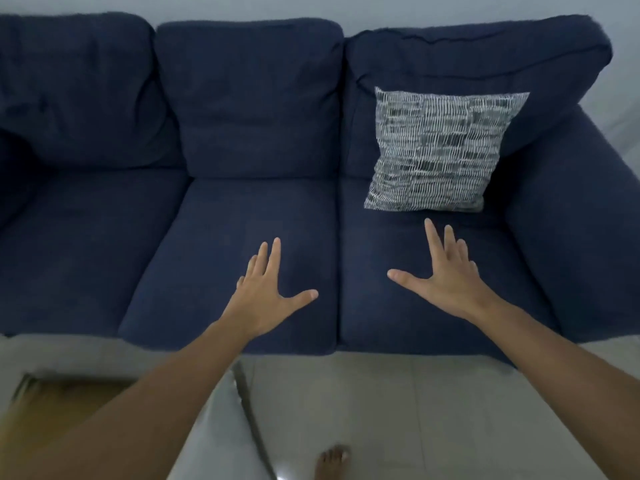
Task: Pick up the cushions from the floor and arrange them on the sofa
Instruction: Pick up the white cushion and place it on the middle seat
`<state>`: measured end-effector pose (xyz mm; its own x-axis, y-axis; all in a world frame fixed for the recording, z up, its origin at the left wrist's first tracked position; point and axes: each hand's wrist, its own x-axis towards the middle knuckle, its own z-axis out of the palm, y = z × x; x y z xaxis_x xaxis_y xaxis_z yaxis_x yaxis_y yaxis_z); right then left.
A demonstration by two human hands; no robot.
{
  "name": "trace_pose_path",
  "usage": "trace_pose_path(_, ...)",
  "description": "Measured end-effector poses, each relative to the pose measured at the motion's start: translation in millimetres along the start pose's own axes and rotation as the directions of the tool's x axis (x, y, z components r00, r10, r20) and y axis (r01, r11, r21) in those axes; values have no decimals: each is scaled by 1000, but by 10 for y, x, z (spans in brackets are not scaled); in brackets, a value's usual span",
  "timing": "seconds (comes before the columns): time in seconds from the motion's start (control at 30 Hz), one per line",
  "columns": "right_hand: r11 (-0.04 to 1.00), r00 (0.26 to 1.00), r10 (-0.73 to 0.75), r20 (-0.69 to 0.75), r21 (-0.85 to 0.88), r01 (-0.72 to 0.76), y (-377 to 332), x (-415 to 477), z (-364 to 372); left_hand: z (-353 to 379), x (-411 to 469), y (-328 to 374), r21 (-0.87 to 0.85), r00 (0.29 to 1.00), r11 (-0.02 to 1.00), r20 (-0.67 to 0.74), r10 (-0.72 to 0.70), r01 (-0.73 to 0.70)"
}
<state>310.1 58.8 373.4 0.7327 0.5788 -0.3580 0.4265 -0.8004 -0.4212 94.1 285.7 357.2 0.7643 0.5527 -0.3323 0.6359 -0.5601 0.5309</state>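
A grey-and-white patterned cushion point(440, 152) is standing upright on the right-hand seat of my navy three-seat sofa point(242, 220), leaning back against the rear pillow and sitting close to the right armrest, its bottom edge resting on the seat.

I count one patterned cushion point(440, 152) on one sofa point(242, 209) with three seats, and my two hands.

home living rm: navy sofa point(242, 133), patterned cushion point(440, 150), tiled floor point(415, 410).
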Motion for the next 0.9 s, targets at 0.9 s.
trace_pose_path(0.9,990,840,-44,541,-89,110,-1730,-1318,5083,1357,-2451,-5162,-248,796,757,214,-566,605)
